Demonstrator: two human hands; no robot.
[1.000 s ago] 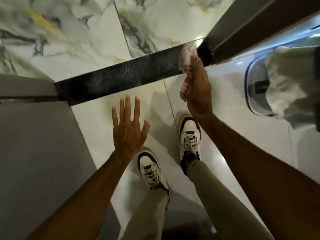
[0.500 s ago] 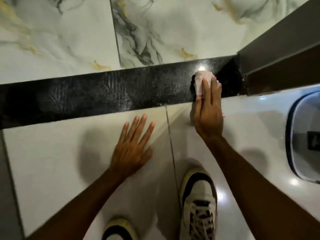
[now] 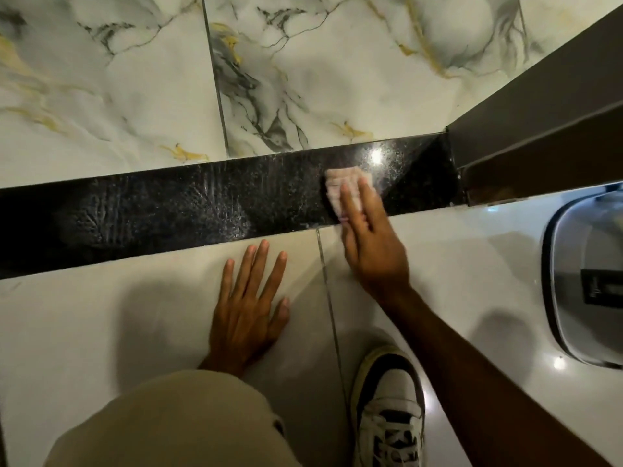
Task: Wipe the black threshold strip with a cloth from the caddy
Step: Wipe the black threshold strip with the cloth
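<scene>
Right hand (image 3: 367,241): palm down, fingers straight and together, pressing a folded pale cloth (image 3: 340,187) flat against the black threshold strip (image 3: 168,210). No curled grip; the cloth is pinned under the flat fingers, its far and left edges showing beyond the fingertips. Heel of the hand lies over the near pale floor tile (image 3: 101,315), fingers reach across the strip's near edge. Right forearm runs from lower right of frame up and left to the wrist, elbow out of view.

Cloth position: right part of the strip, near but apart from the dark door frame (image 3: 539,129) that ends the strip on the right. A bright light reflection sits on the strip just beyond the cloth. Left of the cloth the strip shows dull streaked marks along its length.

Left hand (image 3: 249,311): open, empty, fingers spread, palm flat on the pale tile just on the near side of the strip; fingertips close to the strip's edge, not touching it. Wrist hidden behind a bent knee in beige trousers (image 3: 175,423).

Surroundings: marble-patterned tiles (image 3: 303,79) with grey and gold veining beyond the strip. A grout line runs between the two hands toward a white-and-black laced shoe (image 3: 387,409) at bottom right. A grey rounded container (image 3: 580,281) is cut off by the right edge; contents cannot be told.
</scene>
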